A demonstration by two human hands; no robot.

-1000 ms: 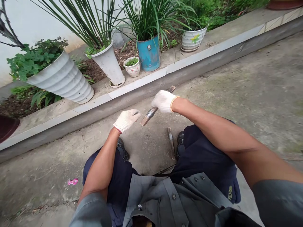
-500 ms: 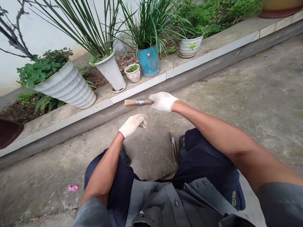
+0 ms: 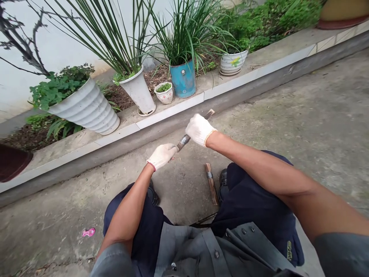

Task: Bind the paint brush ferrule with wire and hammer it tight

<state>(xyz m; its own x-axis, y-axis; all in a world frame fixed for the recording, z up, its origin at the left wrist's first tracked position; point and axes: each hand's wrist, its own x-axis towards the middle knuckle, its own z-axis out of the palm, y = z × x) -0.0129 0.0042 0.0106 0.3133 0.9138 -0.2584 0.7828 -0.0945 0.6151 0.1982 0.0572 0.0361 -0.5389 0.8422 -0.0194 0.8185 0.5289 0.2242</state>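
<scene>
Both my hands wear white knit gloves. My right hand (image 3: 198, 129) is closed round the middle of a short wooden stick (image 3: 209, 113) that has grey wire wound round it; the stick slants from upper right down to lower left. My left hand (image 3: 161, 155) is closed on the stick's lower end, by the wire winding (image 3: 183, 140). I hold it above the concrete ground, in front of my knees. A second wooden stick with a wire band (image 3: 211, 184) lies on the ground between my feet.
A raised concrete curb (image 3: 173, 111) runs across ahead, carrying a ribbed white pot (image 3: 86, 109), a tall white pot (image 3: 140, 92), a small patterned pot (image 3: 164, 94), a blue pot (image 3: 183, 80) and a striped bowl pot (image 3: 232, 62). A pink scrap (image 3: 88, 232) lies at lower left.
The stick has swung from level back to slanting, lower end toward my left hand. My left hand has risen from below the stick and closed on its lower end.
</scene>
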